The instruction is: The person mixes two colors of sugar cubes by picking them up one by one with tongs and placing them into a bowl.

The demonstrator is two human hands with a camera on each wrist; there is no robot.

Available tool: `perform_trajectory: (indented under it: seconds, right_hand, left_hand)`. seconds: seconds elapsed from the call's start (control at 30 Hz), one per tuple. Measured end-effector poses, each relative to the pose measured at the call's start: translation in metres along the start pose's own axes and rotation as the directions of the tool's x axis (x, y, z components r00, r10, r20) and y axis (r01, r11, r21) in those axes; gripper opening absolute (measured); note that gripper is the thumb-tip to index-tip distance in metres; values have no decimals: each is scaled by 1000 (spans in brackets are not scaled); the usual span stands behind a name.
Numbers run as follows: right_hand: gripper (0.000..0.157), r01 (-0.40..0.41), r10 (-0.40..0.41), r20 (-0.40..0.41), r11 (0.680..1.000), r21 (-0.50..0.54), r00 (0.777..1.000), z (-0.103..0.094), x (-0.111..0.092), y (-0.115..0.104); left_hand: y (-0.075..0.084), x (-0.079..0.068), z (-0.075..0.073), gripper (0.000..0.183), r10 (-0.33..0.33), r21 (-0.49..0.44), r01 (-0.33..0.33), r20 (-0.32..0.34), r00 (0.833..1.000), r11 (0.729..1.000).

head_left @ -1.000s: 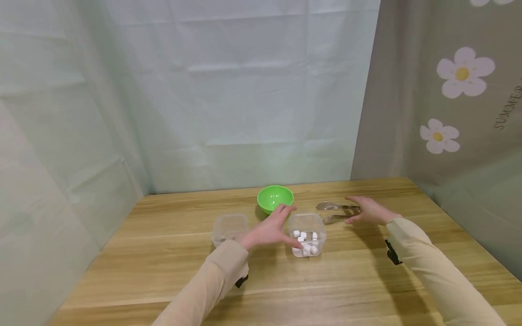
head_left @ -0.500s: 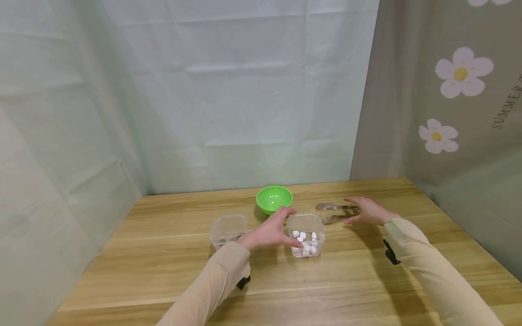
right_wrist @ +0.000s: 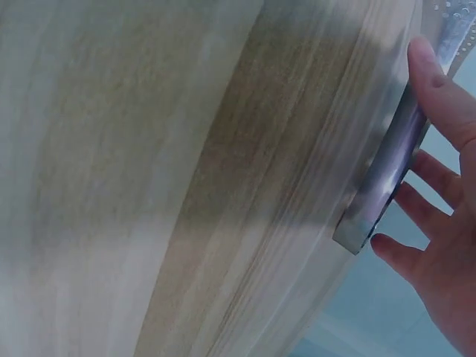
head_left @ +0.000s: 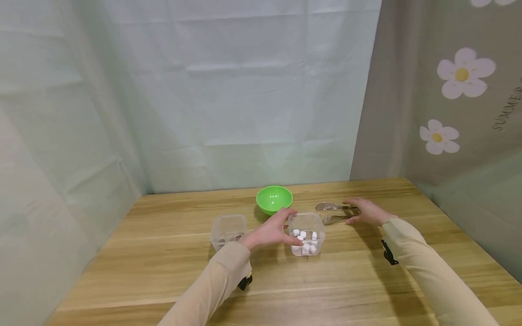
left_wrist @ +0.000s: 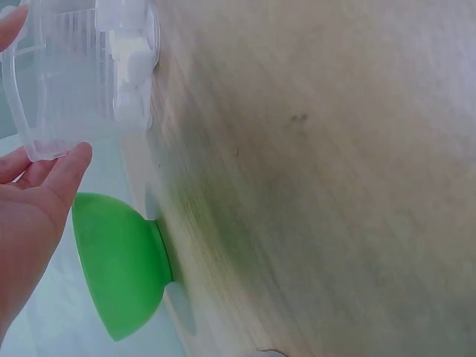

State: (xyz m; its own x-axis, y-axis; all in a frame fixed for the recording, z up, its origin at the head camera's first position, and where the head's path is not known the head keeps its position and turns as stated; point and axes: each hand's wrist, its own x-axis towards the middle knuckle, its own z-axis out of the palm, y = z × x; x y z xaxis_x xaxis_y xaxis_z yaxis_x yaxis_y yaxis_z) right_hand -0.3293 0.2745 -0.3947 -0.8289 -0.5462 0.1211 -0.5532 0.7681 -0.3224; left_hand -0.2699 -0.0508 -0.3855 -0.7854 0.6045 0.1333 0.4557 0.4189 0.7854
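A clear plastic container [head_left: 314,246] with several small white cubes [head_left: 303,235] stands on the table. My left hand [head_left: 271,231] spans its left side, thumb at the near rim and fingers at the far corner. The left wrist view shows my fingertips [left_wrist: 78,156] against the container's wall. Metal tongs [head_left: 332,207] lie spread on the table to the right. My right hand [head_left: 369,212] holds them round the handle end, thumb on the near arm and fingers by the far one. In the right wrist view, part of the tongs' handle [right_wrist: 383,175] shows between thumb and fingers.
A green bowl [head_left: 274,199] stands behind the left hand, close to the container. Another clear container [head_left: 228,224] with dark contents, partly hidden by the left sleeve, sits to the left. Curtains [head_left: 244,90] hang behind the wooden table [head_left: 163,253].
The left hand has closed in slightly on the container of white cubes, which has shifted a touch. The right hand stays by the tongs almost unmoved.
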Motion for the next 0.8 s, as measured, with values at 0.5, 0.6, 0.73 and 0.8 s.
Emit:
perform_trajectory:
  seconds: [0.5, 0.6, 0.73, 0.8]
  right_hand:
    - [52, -21, 21, -22, 1000, -6, 1000, 6, 5, 9]
    - [53, -28, 28, -23, 999, -19, 999, 2, 5, 5]
    - [36, -5, 5, -32, 1000, 11, 999, -5, 7, -3]
    - [27, 0, 2, -36, 999, 44, 999, -8, 7, -6]
  left_hand:
    - [-4, 0, 3, 86, -15, -60, 14, -12, 1000, 998]
    - [-4, 0, 4, 86, -15, -60, 13, -19, 1000, 998]
    - [-5, 1, 4, 86, -12, -72, 10, -28, 1000, 997]
    - [-6, 1, 4, 87, -11, -79, 9, -29, 1000, 997]
